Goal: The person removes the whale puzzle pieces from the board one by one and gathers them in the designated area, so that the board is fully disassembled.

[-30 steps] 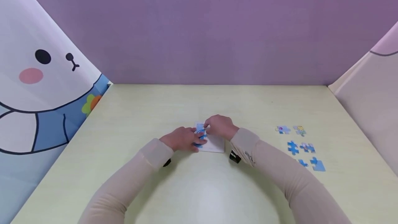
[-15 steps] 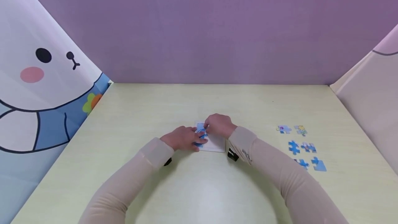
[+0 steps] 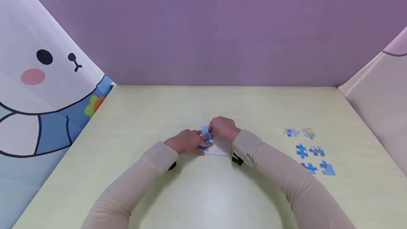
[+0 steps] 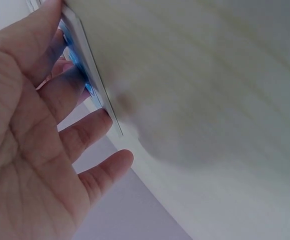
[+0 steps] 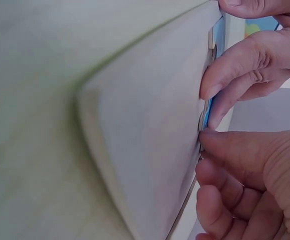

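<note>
A white puzzle board (image 3: 219,148) lies mid-table, with blue puzzle pieces (image 3: 205,129) along its left side. My left hand (image 3: 188,141) rests on these with fingers spread; in the left wrist view its fingers (image 4: 65,92) touch the pieces and the board's edge. Close against it, my right hand (image 3: 223,128) is curled at the upper part of the blue pieces. The right wrist view has its thumb (image 5: 235,147) and forefinger meeting at a small puzzle piece at the edge of the joined ones, mostly hidden by the fingertips. The right half of the board is bare.
Several loose puzzle pieces lie to the right in rough rows, among them a purple one (image 3: 292,132), one with a yellow sun (image 3: 308,132) and a light blue one (image 3: 328,169). A purple backdrop (image 3: 222,31) stands behind the table.
Both hands keep nearly the same place on the board. The right forearm has shifted slightly left, so more of the lower loose pieces shows.
</note>
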A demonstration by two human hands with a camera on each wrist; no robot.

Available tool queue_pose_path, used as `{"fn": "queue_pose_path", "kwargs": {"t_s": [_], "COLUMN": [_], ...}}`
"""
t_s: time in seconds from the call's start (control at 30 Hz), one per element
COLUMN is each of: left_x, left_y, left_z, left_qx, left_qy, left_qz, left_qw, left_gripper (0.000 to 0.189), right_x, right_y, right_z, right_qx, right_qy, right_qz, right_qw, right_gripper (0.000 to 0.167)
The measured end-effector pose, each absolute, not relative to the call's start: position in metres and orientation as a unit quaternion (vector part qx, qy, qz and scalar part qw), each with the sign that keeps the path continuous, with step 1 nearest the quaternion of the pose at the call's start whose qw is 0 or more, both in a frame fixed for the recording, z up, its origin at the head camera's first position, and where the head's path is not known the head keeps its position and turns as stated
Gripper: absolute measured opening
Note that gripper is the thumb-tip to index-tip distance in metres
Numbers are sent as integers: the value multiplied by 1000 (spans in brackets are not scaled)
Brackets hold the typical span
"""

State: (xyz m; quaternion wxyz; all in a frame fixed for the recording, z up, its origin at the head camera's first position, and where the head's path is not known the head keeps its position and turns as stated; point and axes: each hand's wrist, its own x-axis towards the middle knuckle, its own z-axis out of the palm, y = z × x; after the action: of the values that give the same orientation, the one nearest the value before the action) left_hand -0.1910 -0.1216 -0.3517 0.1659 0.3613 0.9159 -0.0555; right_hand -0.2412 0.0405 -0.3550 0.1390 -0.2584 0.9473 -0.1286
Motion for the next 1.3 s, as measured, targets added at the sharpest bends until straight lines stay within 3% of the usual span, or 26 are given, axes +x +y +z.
{"fn": "queue_pose_path", "kwargs": {"t_s": [1.3], "left_x": [-189], "left_y": [-125], "left_z": [-353], "left_qx": [377], "left_qy": [913], "left_qz": [-46], "left_qw": [149], "left_gripper": [46], "right_x": [-249], "right_y": [41], "right_z": [-354], "right_qx": [-212], "right_qy": [948], "right_qz": [-168], "right_qw": [167], "right_gripper": [6]}}
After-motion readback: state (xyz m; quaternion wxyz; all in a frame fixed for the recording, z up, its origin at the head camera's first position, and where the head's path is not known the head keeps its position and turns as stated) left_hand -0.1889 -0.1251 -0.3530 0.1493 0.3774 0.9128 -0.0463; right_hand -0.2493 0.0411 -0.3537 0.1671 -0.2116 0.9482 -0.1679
